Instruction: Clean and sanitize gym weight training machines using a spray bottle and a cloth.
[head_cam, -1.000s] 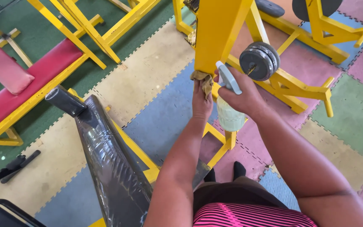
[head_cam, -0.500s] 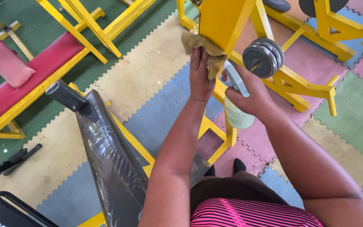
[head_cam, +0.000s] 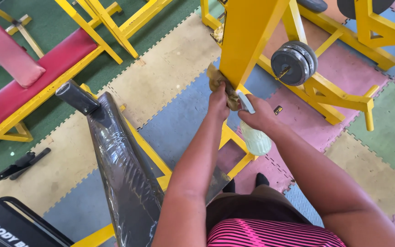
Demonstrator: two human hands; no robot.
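Tan rag (head_cam: 219,82) sits bunched at the lower end of the yellow steel post (head_cam: 245,41); my left hand (head_cam: 219,104) grips it, pressing flat. My right hand (head_cam: 258,116) is wrapped around the spray bottle (head_cam: 257,137), trigger finger probably off. Best: firm full-length strokes, refold rag.

Pink-blk striped top (head_cam: 275,233), bare arms, blk socks (head_cam: 262,179)

Two hands: the left hand (head_cam: 219,103) and the right hand (head_cam: 258,114). One cloth (head_cam: 219,81), one spray bottle (head_cam: 255,136). One black padded bench (head_cam: 124,171), one red bench (head_cam: 42,75). Weight plates (head_cam: 294,62) on the peg: probably two, edges blur together.
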